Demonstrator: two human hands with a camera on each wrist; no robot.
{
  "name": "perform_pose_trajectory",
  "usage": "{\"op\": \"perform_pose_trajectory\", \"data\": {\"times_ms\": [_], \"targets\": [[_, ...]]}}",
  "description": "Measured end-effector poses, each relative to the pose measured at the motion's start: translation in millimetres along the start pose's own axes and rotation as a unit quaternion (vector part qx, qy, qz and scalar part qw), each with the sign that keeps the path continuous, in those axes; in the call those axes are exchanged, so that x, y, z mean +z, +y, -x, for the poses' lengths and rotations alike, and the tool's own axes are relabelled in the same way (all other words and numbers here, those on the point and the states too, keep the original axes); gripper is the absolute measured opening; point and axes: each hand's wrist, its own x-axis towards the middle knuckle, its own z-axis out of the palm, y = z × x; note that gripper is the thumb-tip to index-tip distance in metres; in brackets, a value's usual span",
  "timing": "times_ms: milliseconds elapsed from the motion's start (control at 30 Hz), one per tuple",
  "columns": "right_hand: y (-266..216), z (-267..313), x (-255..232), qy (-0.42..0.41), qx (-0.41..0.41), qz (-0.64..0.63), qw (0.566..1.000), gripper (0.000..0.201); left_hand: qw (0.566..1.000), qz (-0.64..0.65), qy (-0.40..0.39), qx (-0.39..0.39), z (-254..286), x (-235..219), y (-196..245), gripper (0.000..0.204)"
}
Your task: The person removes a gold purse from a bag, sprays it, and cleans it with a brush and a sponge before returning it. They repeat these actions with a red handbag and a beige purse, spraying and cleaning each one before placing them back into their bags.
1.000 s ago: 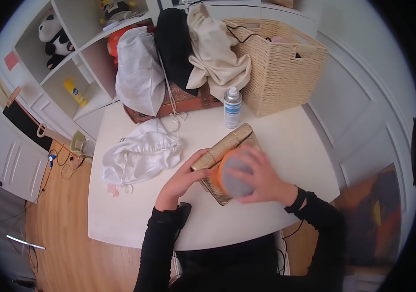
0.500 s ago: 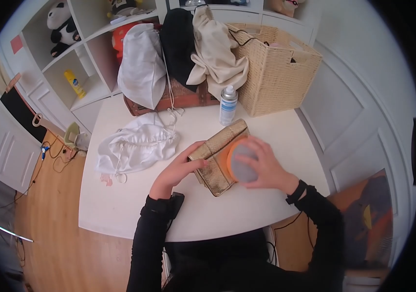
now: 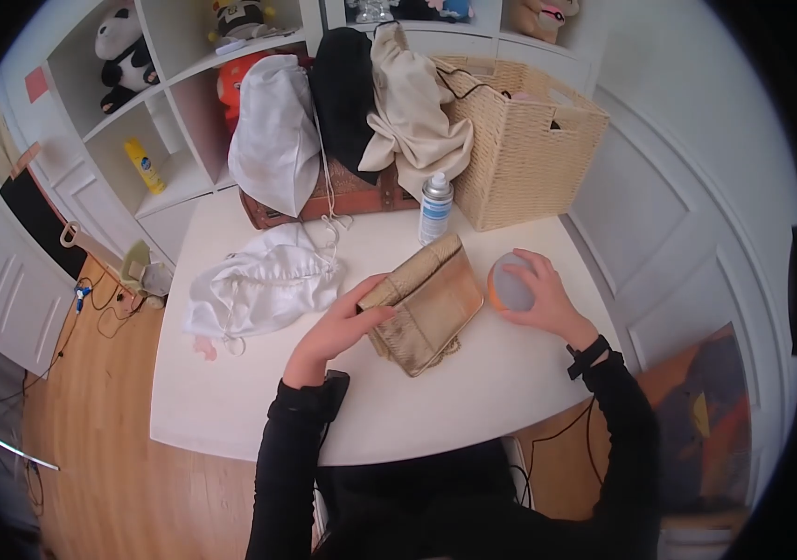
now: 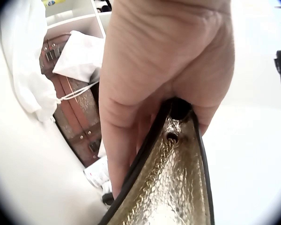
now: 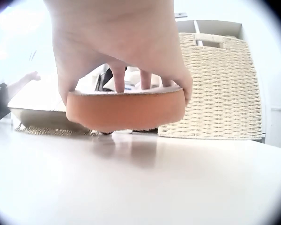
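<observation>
My left hand (image 3: 335, 329) grips the left end of a gold, snakeskin-textured clutch bag (image 3: 428, 315), thumb on its front and fingers behind. The bag is tilted up above the white table. In the left wrist view the bag's gold side (image 4: 182, 187) shows a dark trim and a thin gold chain (image 4: 152, 180) from an eyelet. To the bag's right, my right hand (image 3: 550, 301) holds a round orange sponge (image 5: 126, 110) with a grey back (image 3: 513, 286), fingers spread around its rim. In the right wrist view the sponge hangs low over the tabletop, apart from the bag.
A spray can (image 3: 435, 210) stands behind the bag. A white drawstring pouch (image 3: 263, 289) lies at left. Cloth bags (image 3: 272, 135) lean on a brown case (image 3: 361, 198) at the back, beside a wicker basket (image 3: 543, 159). The table edge (image 3: 370, 460) runs near my body.
My right hand has drawn the sponge off the bag's front and moved it to the right. My left hand keeps its grip, and the bag's front is now uncovered.
</observation>
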Motion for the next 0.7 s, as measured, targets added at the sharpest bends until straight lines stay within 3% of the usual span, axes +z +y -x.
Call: {"op": "perform_pose_trajectory", "data": {"times_ms": [100,200,300,333,400,500,600,700], "targets": [[2,-10,0,-0.039,-0.012,-0.006,0.999,0.069,0.987,-0.063,-0.025,0.147,3,-25,-5,0.045],[11,-23,22,0.002,-0.005,0.006,1.000,0.067,0.983,-0.111,-0.043,0.140,25,-31,6,0.042],[7,-42,33,0.034,-0.049,0.097,0.994,0.063,0.968,-0.145,-0.060,0.195,45,-24,0,0.041],[-8,-52,23,0.009,-0.067,-0.007,0.998,0.061,0.965,-0.150,-0.064,0.204,52,-20,3,0.041],[-61,-61,-6,-0.050,-0.091,-0.216,0.971,0.057,0.974,-0.131,-0.055,0.176,60,-14,4,0.040],[-102,-68,-12,-0.214,-0.111,-0.322,0.915,0.054,0.983,-0.079,-0.032,0.160,59,-10,-1,0.041],[-113,-76,4,-0.165,-0.178,-0.153,0.958,0.052,0.992,0.014,0.017,0.124,57,-5,-1,0.043],[-109,-89,13,-0.170,-0.183,-0.136,0.959,0.051,0.983,0.068,0.099,0.136,51,3,-5,0.041]]}}
